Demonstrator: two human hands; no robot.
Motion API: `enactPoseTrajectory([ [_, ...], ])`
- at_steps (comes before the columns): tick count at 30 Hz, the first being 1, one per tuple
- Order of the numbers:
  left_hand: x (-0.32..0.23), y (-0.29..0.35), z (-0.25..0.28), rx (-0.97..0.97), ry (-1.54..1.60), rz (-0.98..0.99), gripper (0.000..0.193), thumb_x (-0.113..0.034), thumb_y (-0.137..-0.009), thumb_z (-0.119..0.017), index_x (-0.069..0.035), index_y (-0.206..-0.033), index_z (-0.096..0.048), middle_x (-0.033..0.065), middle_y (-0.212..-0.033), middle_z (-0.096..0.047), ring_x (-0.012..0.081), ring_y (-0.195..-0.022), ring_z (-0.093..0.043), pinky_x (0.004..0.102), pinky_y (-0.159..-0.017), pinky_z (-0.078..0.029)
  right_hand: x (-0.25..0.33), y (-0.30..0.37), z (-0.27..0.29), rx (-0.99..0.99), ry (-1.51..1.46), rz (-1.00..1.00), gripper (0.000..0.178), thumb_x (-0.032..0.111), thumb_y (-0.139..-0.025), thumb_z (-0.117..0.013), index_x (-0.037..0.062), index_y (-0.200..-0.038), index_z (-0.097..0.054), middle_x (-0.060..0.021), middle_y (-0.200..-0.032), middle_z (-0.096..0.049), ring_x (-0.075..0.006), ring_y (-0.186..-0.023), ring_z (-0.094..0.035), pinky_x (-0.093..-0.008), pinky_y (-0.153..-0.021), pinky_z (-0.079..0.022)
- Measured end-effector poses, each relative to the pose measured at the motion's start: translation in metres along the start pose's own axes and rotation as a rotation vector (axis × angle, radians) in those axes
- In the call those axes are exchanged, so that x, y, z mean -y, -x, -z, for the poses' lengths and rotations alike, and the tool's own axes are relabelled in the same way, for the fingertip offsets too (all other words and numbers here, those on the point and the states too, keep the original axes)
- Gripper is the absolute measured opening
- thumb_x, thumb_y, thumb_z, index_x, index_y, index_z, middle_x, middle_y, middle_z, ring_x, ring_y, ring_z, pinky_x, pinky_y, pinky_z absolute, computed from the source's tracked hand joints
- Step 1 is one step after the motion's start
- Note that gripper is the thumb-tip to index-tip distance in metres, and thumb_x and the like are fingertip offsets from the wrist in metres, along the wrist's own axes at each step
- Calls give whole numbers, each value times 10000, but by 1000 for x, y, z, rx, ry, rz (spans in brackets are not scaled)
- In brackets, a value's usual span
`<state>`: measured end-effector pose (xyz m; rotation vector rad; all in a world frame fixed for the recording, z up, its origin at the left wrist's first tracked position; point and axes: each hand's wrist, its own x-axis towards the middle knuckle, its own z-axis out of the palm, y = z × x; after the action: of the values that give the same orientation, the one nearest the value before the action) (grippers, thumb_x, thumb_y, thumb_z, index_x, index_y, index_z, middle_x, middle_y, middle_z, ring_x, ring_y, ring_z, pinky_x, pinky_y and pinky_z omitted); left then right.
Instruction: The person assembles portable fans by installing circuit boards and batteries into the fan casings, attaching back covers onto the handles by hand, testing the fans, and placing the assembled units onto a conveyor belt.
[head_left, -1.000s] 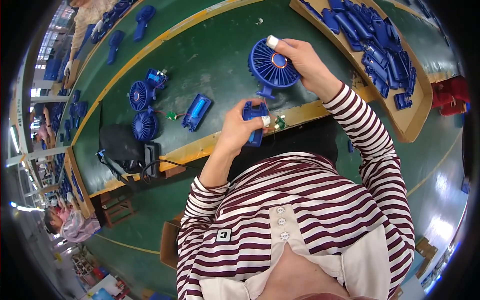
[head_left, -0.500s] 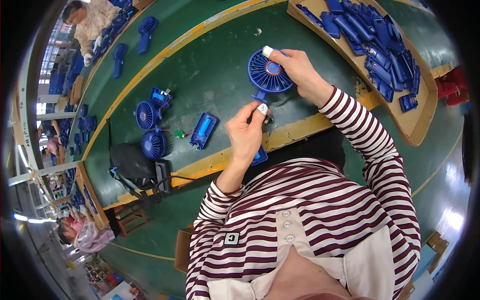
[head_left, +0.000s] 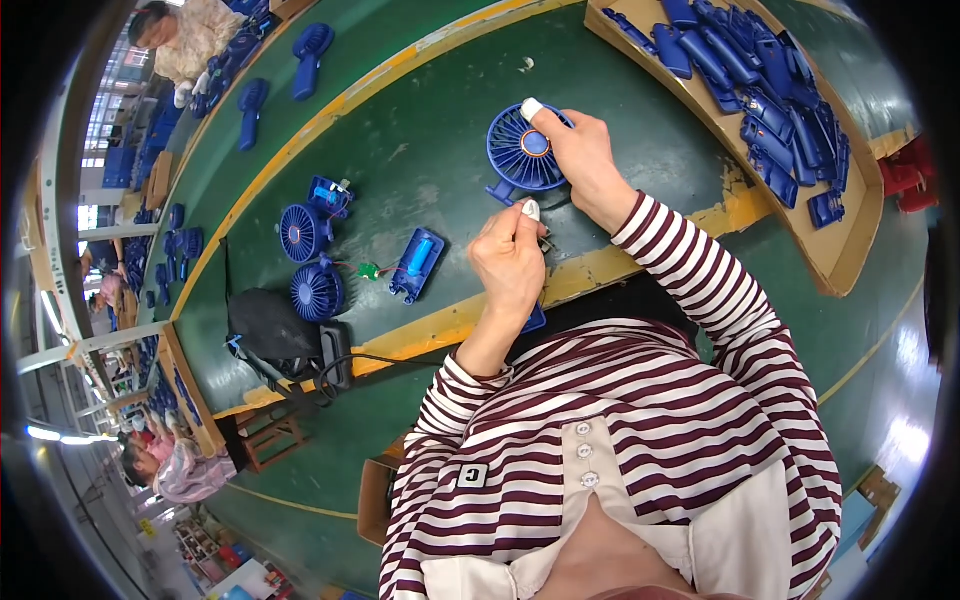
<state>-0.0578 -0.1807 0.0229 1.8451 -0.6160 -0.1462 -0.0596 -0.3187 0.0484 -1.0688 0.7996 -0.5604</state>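
My right hand (head_left: pixel 588 165) is closed round the right rim of a blue round fan head (head_left: pixel 522 150), its white-covered thumb lying on the front grille. Just below the fan's neck, my left hand (head_left: pixel 510 258) is pinched shut with a white-covered fingertip. What it grips is hidden; small thin parts show beside its fingers. To the left lies a blue handle shell (head_left: pixel 414 265) with a light blue battery in it, wired to a green circuit board (head_left: pixel 369 271) and another fan head (head_left: pixel 317 291). A further fan head (head_left: pixel 303 233) rests beside an open handle piece (head_left: pixel 329 197).
At the right, a cardboard tray (head_left: pixel 845 262) holds many blue shells. A black bag (head_left: pixel 265 325) sits on the green bench (head_left: pixel 420 150) at the left. Beyond the yellow edge lie more blue fans (head_left: pixel 310 62). Co-workers (head_left: pixel 195 40) sit along the far left.
Both hands and the fan have shifted slightly within the view. The fan has tilted, its neck now pointing more to the lower left. My left hand has turned a little and stays closed.
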Motion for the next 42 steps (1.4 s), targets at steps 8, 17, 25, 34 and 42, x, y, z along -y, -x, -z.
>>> enactPoseTrajectory([
  [8,-14,9,25,114,-242,-172,550,-47,-670,-647,19,-1191,-485,181,-1112,-539,264,-1023,-521,350,-900,-395,5,0,16,37,-93,-55,320,251,-775,-652,-62,-834,-619,-71,-734,-633,-96,-617,-588,-221,-537,-466],
  [17,-20,31,57,219,-703,56,743,-263,-623,-743,5,-1239,-425,91,-848,-529,236,-680,-549,347,-583,-456,17,9,39,309,243,-11,287,228,-825,-604,-34,-942,-606,-30,-816,-621,-62,-710,-570,-190,-634,-457],
  [25,-17,34,51,257,-472,169,622,-142,-650,-737,26,-1183,-465,102,-721,-589,208,-524,-570,304,-511,-474,21,21,41,384,392,110,299,206,-817,-598,-45,-979,-599,-34,-817,-612,-71,-730,-564,-200,-648,-458],
  [34,-15,24,44,428,451,546,204,-37,-762,-653,8,-935,-556,44,-779,-605,110,-666,-589,237,-602,-493,19,23,22,486,334,175,371,293,-768,-654,-50,-910,-630,-85,-766,-636,-106,-691,-593,-232,-609,-488],
  [42,-24,21,42,493,591,621,261,-38,-790,-613,18,-1026,-519,83,-836,-628,131,-683,-605,256,-604,-502,9,17,18,495,508,321,438,336,-740,-646,-66,-912,-624,-142,-752,-639,-154,-682,-616,-268,-611,-497],
])
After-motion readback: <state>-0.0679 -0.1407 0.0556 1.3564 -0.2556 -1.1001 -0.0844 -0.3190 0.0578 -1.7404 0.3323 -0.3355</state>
